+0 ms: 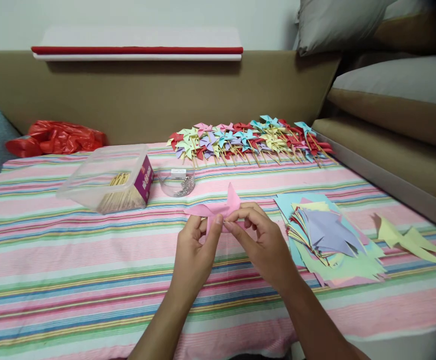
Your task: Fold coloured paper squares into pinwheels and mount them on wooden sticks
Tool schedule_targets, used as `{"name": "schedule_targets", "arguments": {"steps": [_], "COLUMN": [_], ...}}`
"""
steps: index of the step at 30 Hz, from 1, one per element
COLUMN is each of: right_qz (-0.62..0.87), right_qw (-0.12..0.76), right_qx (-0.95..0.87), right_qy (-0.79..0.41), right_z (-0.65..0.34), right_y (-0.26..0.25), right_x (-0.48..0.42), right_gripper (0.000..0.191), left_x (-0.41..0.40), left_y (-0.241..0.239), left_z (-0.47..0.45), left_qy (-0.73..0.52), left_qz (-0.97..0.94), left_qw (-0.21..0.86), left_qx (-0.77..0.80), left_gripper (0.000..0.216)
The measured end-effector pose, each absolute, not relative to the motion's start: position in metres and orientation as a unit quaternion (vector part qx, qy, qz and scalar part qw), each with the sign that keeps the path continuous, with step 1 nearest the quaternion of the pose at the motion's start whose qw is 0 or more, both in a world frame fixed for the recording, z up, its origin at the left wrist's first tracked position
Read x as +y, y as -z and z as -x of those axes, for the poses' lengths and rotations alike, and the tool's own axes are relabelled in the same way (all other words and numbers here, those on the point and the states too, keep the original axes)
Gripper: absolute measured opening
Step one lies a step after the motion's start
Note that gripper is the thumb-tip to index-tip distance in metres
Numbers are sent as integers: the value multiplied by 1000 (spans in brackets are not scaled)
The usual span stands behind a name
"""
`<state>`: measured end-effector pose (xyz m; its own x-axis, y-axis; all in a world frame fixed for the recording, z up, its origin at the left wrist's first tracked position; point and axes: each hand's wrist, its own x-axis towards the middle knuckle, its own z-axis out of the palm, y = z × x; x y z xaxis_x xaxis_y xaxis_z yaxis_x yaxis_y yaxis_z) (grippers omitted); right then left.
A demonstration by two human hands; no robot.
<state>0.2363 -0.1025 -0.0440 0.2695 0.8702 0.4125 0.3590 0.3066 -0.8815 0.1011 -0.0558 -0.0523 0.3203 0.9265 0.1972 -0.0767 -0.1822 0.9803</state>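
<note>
Between my two hands is a pink paper pinwheel (218,207), raised over the striped cloth, its blades folded toward the middle. My left hand (200,240) grips it from the left, the thumb pressed at its centre. From the right, my right hand (261,240) closes on the same pinwheel, with thumb and index finger pinched near the centre. Something tiny shows at that fingertip, too small to name. Beyond the hands stands a clear round tub (176,182) with small metal pieces in it. A clear plastic box (90,175) of thin wooden sticks lies to its left.
Many finished pinwheels on sticks (240,140) lie in a row at the back. Cut paper sheets (330,235) are stacked at right, beside a loose yellow cut piece (407,237). A red plastic bag (58,137) sits back left. Cushions (398,85) pile up at right.
</note>
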Motion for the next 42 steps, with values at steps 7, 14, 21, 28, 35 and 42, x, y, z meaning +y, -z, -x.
{"name": "schedule_targets", "arguments": {"steps": [7, 14, 21, 28, 35, 42], "right_qz": [551, 538, 508, 504, 548, 546], "right_qw": [577, 632, 652, 634, 594, 602], "right_qx": [-555, -486, -451, -436, -465, -451], "right_qy": [-235, -274, -337, -393, -361, -368], "right_z": [-237, -237, -238, -241, -245, -242], "right_y": [43, 51, 53, 50, 50, 50], "right_x": [-103, -101, -100, -101, -103, -102], "right_gripper": [6, 20, 35, 55, 27, 27], "left_x": [-57, -59, -57, -57, -56, -56], "left_y": [55, 51, 55, 52, 54, 57], "left_z": [-100, -100, -99, -99, -99, -99], "left_qy": [-472, -448, -429, -424, -427, -428], "left_qz": [-606, -650, -672, -674, -666, -671], "left_qw": [518, 505, 504, 520, 534, 521], "left_qx": [376, 351, 332, 309, 299, 308], "left_gripper": [28, 22, 16, 19, 15, 16]}}
